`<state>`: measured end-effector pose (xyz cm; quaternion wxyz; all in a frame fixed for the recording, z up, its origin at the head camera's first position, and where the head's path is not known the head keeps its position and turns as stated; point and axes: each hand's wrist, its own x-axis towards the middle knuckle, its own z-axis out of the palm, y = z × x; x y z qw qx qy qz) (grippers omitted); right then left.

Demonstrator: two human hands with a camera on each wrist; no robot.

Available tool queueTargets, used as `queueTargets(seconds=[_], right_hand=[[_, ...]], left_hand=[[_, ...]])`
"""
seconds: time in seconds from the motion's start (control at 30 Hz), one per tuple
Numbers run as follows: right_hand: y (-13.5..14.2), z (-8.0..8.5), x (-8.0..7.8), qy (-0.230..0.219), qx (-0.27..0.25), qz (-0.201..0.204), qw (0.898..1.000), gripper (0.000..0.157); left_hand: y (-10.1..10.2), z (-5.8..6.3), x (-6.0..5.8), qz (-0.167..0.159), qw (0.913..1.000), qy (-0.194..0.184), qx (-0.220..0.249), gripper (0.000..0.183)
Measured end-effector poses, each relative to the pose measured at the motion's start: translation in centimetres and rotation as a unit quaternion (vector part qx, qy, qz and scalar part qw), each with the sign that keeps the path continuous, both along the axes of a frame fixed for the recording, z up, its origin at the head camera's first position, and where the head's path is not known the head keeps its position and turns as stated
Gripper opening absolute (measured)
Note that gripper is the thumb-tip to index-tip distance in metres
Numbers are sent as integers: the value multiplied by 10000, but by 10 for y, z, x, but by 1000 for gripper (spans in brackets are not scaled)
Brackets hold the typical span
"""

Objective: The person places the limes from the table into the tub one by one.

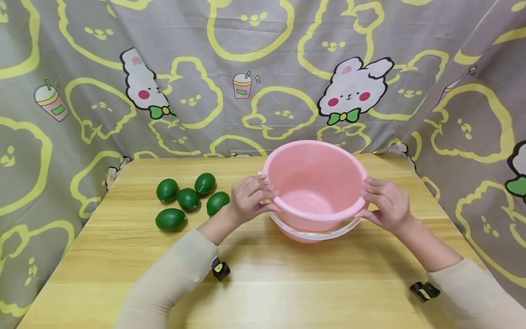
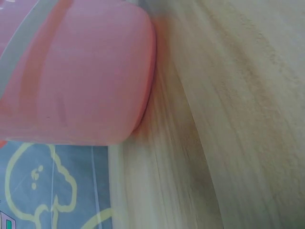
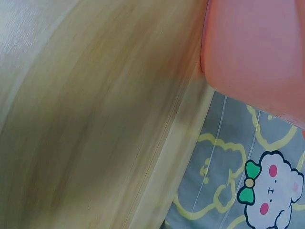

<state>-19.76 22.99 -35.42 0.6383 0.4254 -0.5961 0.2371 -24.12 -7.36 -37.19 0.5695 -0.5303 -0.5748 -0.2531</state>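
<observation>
A pink bucket [image 1: 312, 183] with a white handle [image 1: 324, 235] hanging down its near side stands on the right half of the table. The left hand [image 1: 252, 195] grips its rim at the left, fingers over the edge and thumb beneath. On the opposite side the right hand [image 1: 388, 203] pinches the rim in the same way. The mouth tilts toward the head camera, and no contents show inside. In the left wrist view the bucket's wall [image 2: 90, 71] fills the upper left; in the right wrist view the wall [image 3: 257, 52] appears at upper right. Neither wrist view shows fingers.
Several green limes or lemon-shaped fruits [image 1: 188, 199] lie on the wooden table [image 1: 263, 292] left of the bucket, one partly behind the left hand. A grey curtain [image 1: 287, 41] with yellow cartoon outlines hangs behind and beside the table. Small black wrist mounts [image 1: 221, 269] show below both forearms.
</observation>
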Motion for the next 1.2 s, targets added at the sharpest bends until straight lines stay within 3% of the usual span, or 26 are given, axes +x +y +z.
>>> queueTargets(seconds=[0.7,1.2], right_hand=[[-8,-7,-1,327,-200,340,9987,54],[-22,3,8,384,-19,414,9984,55]], left_hand=[[-9,-2,13,77,9997,135,195,41],[-20,0,21,71,9993,252,261,40]])
